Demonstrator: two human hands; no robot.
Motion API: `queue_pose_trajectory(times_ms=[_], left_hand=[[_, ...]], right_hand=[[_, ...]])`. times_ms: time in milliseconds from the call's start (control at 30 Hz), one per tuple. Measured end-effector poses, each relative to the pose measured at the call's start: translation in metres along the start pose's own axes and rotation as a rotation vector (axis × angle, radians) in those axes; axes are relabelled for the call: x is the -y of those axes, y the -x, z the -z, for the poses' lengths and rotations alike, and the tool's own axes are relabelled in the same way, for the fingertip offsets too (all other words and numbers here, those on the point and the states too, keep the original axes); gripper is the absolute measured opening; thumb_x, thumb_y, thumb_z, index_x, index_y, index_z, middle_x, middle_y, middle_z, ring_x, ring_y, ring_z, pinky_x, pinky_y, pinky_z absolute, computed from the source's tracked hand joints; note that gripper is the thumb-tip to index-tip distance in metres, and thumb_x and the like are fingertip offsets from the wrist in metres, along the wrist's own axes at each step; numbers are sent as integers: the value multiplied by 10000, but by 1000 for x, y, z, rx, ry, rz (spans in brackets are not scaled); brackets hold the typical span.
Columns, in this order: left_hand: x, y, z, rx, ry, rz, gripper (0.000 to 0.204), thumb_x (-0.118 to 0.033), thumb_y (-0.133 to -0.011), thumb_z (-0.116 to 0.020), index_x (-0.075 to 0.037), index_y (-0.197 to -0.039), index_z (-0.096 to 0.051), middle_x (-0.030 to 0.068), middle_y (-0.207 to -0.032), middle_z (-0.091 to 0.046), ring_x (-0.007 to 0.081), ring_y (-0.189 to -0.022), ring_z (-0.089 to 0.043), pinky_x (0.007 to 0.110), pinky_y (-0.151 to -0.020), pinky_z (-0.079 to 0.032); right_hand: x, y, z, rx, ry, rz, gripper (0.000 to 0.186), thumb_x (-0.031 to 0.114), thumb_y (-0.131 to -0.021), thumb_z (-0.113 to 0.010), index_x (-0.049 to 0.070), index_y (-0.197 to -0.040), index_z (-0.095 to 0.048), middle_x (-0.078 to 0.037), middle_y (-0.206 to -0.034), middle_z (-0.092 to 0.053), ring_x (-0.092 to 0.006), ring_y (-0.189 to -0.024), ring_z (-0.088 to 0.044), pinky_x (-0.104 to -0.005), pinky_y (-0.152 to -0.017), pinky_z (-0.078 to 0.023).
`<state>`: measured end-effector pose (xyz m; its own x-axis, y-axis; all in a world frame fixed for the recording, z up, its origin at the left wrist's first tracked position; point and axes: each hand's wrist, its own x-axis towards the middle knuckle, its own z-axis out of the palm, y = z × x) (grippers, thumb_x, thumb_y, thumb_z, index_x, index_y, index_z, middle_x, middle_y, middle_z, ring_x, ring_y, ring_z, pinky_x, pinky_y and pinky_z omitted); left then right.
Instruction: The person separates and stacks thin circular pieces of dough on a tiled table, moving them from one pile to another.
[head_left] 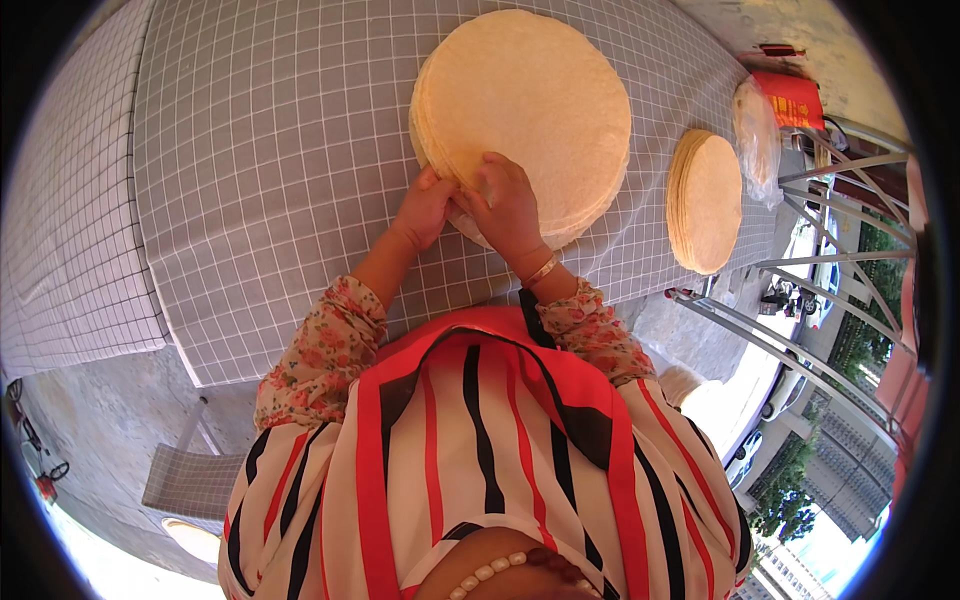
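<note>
A tall stack of large, round, pale-yellow flatbread sheets [530, 110] lies on a table under a grey checked cloth [270, 150]. At the stack's near left edge my left hand [424, 208] has its fingers pinched together against the rim of the sheets. Right beside it, my right hand [505, 205] reaches over the near part of the stack, its thumb and fingers curled at the same edge. The fingertips of both hands nearly meet there. How many sheets lie between the fingers is hidden.
A smaller stack of round flatbreads [704, 200] lies to the right on the cloth. Beyond it are a clear plastic bag [757, 140] and a red packet [790, 98]. Metal frame bars [850, 255] stand off the table's right end. Another checked-cloth surface [70, 200] adjoins at left.
</note>
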<state>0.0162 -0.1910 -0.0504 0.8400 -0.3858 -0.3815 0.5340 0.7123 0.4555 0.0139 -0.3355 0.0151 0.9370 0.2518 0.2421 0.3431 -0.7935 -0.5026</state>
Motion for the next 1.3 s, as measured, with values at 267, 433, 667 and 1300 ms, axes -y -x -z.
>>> queue_pose_trajectory(times_ms=[267,433,667,1300], left_hand=[[7,-3,1,-118,-35,-46,398,28,-875,-419,-8,-1260,-512,109,-1172,-629,216,-1048,-629,317,-884,-532],[4,-1,-13,-136,-30,-45,387,25,-880,-413,-17,-1251,-511,105,-1161,-626,212,-1036,-629,319,-856,-542],[4,0,-1,-120,-86,-35,282,-30,-900,-473,-47,-1179,-509,81,-1104,-619,160,-913,-626,281,-714,-527],[12,29,-51,-266,71,-22,343,5,-886,-481,-13,-1228,-476,128,-1193,-579,259,-1081,-612,397,-881,-540]], right_hand=[[12,10,0,-36,129,49,112,75,-851,-610,5,-937,-618,-170,-1140,-633,-376,-1009,-618,-441,-852,-536],[5,17,1,-78,154,90,80,71,-852,-596,3,-892,-609,-169,-1105,-633,-365,-990,-623,-437,-844,-539],[1,13,-11,-100,179,144,279,234,-780,-705,13,-930,-627,-151,-1093,-631,-336,-1011,-614,-446,-843,-517],[-81,135,68,-505,-1884,-1136,361,256,-968,-609,35,-1246,-546,-110,-1219,-641,-263,-1087,-633,-425,-953,-522]])
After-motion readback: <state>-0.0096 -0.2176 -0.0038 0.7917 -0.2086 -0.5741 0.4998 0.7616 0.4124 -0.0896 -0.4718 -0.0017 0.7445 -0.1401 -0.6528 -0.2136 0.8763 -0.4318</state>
